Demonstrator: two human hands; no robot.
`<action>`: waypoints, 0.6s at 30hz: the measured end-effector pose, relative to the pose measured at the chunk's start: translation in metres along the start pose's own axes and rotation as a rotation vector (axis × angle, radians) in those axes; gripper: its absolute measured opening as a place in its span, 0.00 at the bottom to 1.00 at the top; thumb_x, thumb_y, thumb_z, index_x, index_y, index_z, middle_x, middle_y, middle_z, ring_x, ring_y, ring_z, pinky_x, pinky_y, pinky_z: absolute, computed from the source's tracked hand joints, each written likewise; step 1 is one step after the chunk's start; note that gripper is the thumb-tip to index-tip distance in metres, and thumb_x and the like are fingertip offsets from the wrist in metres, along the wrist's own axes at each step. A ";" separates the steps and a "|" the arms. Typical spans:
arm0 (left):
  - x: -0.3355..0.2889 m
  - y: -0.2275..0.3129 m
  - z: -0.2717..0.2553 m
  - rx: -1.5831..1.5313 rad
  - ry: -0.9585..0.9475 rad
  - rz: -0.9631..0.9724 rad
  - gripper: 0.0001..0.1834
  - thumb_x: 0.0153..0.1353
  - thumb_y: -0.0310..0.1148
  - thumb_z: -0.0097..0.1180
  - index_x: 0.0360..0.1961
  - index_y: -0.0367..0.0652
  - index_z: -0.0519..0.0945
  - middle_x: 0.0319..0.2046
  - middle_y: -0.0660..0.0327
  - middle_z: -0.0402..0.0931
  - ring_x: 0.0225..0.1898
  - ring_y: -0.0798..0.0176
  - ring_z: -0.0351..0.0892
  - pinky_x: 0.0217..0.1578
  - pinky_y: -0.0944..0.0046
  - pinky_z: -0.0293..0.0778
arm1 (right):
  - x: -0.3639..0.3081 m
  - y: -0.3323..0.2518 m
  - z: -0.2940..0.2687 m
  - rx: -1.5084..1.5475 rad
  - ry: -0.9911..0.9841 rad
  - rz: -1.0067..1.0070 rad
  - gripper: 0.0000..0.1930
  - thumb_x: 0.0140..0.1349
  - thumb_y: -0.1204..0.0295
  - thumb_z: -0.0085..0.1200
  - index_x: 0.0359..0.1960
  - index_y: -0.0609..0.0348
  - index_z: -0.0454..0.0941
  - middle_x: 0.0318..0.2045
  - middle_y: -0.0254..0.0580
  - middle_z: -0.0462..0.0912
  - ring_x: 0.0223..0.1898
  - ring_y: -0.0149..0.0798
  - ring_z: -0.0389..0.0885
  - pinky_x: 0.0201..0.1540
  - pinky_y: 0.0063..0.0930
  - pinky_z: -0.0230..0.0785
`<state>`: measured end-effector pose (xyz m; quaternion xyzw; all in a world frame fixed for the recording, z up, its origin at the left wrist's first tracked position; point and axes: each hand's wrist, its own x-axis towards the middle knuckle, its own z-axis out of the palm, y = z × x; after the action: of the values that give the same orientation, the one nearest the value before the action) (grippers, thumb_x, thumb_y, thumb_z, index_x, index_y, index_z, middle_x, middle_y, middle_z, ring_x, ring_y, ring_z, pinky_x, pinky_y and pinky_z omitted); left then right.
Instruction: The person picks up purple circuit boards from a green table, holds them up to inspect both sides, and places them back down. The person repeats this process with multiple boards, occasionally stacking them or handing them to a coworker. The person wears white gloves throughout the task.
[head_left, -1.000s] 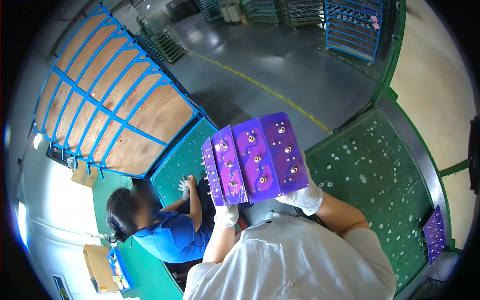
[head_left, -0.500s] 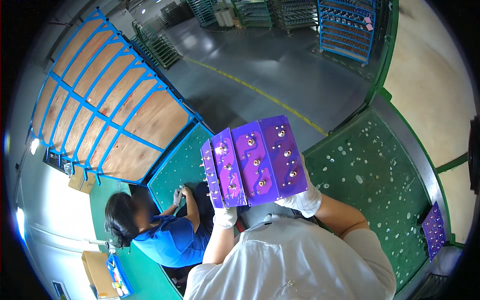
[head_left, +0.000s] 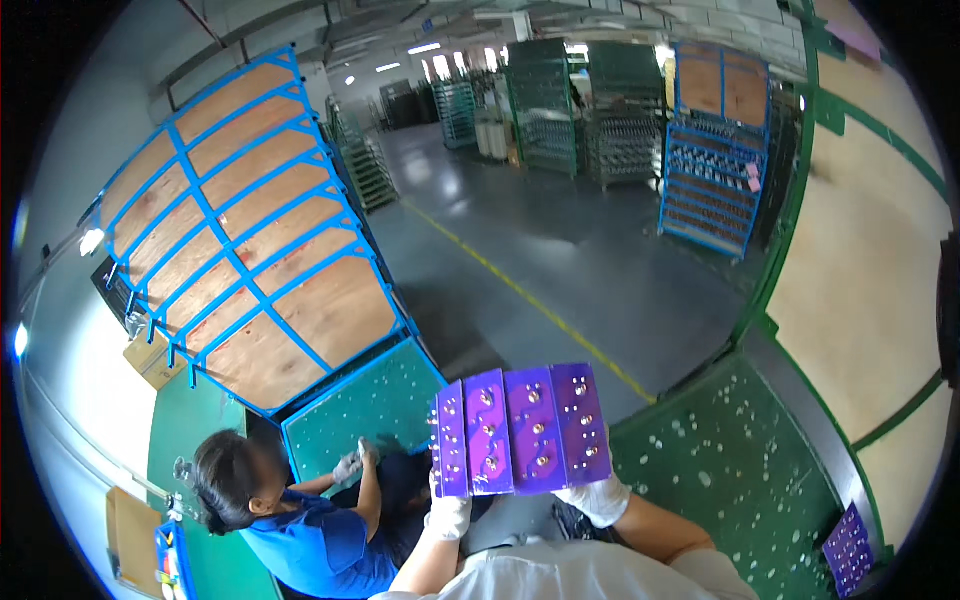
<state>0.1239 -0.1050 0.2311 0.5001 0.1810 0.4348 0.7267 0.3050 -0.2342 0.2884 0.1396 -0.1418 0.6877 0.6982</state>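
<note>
In front of my body I hold a purple circuit board panel (head_left: 522,432), divided into several upright strips, with small brass-coloured posts standing on its face. My left hand (head_left: 449,515), in a white glove, is closed on the lower left part; its fingers are mostly behind the panel. At the lower right corner, my right hand (head_left: 598,499), also in a white glove, grips the same panel, its fingers partly hidden. I cannot tell whether the strips are one piece or separate boards.
A co-worker in a blue shirt (head_left: 320,545) sits close on my left at a green table (head_left: 365,405). Blue-framed wooden panels (head_left: 250,235) rise beyond. To my right is a speckled green tabletop (head_left: 720,450), with another purple board (head_left: 848,550) at its edge. Racks (head_left: 715,175) stand far off.
My view has tilted upward, so the panel and my hands sit lower in the picture and more of the room shows. Both hands keep hold of the circuit board panel.
</note>
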 end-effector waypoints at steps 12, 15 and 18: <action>0.068 -0.052 -0.070 0.013 0.042 -0.074 0.28 0.55 0.38 0.62 0.56 0.40 0.75 0.55 0.61 0.74 0.54 0.67 0.72 0.54 0.61 0.70 | 0.076 -0.005 -0.088 -1.339 0.603 -0.347 0.19 0.66 0.68 0.56 0.57 0.51 0.67 0.46 0.33 0.74 0.42 0.30 0.74 0.42 0.29 0.71; 0.094 -0.079 -0.110 -0.075 0.100 -0.126 0.27 0.52 0.34 0.60 0.55 0.38 0.75 0.48 0.64 0.78 0.49 0.70 0.74 0.49 0.67 0.70 | 0.108 -0.017 -0.134 -1.555 0.594 -0.228 0.14 0.67 0.68 0.54 0.52 0.54 0.71 0.40 0.31 0.75 0.37 0.29 0.72 0.42 0.28 0.67; 0.121 -0.108 -0.157 -0.143 0.214 -0.175 0.24 0.52 0.26 0.58 0.53 0.41 0.75 0.39 0.70 0.77 0.39 0.75 0.71 0.41 0.72 0.69 | 0.148 -0.021 -0.198 -1.538 0.666 -0.134 0.14 0.65 0.68 0.56 0.50 0.54 0.72 0.39 0.30 0.75 0.37 0.27 0.72 0.41 0.26 0.66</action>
<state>0.1302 0.0696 0.0887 0.3801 0.2689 0.4325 0.7721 0.3291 -0.0208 0.1642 -0.5773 -0.3491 0.3615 0.6436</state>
